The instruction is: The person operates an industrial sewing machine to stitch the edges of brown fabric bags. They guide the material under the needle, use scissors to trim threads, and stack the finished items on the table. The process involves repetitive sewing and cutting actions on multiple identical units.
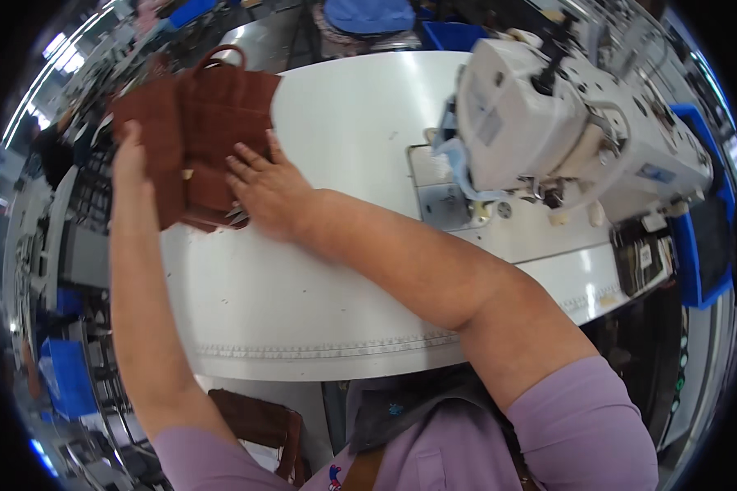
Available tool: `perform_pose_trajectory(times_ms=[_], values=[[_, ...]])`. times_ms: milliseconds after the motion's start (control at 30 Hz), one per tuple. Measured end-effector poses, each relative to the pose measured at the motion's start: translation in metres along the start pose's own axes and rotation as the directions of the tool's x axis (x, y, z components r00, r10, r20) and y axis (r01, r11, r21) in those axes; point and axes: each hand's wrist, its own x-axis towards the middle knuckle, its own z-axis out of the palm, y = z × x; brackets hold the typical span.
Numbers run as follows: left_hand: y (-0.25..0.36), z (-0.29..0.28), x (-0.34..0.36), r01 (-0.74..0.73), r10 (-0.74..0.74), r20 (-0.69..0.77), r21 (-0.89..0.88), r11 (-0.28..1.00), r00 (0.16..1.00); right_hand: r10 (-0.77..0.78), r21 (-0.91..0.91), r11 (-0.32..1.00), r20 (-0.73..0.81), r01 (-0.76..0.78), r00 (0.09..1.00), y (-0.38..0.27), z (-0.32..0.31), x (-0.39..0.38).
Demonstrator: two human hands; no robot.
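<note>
- A brown leather-like bag (209, 106) is held at the left end of the desk (368, 319), its looped handle (221, 56) pointed away from the person.
- The step in hand is judged to be positioning or smoothing of the bag; which of these cannot be told.
- The bag's left side is met by the left hand (131, 155); its fingers are mostly hidden, so whether they are clenched cannot be told.
- The right hand (274, 192) is laid on the bag's face, its fingers spread and not closed around anything.
- For the next move, steady support from both sides seems called for, since limp panels could fold or slip.
- The bag's inside is not shown.
- Beneath the desk, something white is seen inside an open brown container (295, 442).
- Blue bins are placed at the right (690, 270), at the left (70, 376) and beyond the desk (450, 35); their contents cannot be made out.
- At the right, a white sewing machine (516, 123) is left untouched.
</note>
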Motion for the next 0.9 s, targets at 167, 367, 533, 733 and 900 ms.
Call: perform_pose_trajectory(times_ms=[167, 367, 533, 733, 900], values=[[0.015, -0.125, 0.041, -0.149, 0.166, -0.12, 0.136, 0.979, 0.979, -0.024, 0.02, 1.0, -0.032, 0.025, 0.999, -0.004, 0.006, 0.01], [0.052, -0.196, -0.07, -0.375, 0.471, -0.213, 0.372, 0.849, 0.856, -0.018, -0.117, 0.993, -0.025, 0.015, 1.0, 0.001, -0.008, -0.023], [0.057, -0.195, -0.213, -0.478, 0.471, 0.093, 0.27, 0.836, 0.877, 0.018, -0.194, 0.981, 0.124, 0.007, 0.992, 0.012, -0.06, -0.133], [0.003, -0.031, -0.308, 0.517, -0.421, 0.371, -0.212, 0.829, 0.828, 0.06, -0.093, 0.993, -0.072, -0.067, 0.996, 0.029, -0.12, -0.288], [-0.006, -0.014, -0.282, 0.4, -0.335, 0.602, 0.028, 0.916, 0.725, 0.084, -0.07, 0.993, -0.095, -0.091, 0.992, 0.029, -0.152, -0.349]])
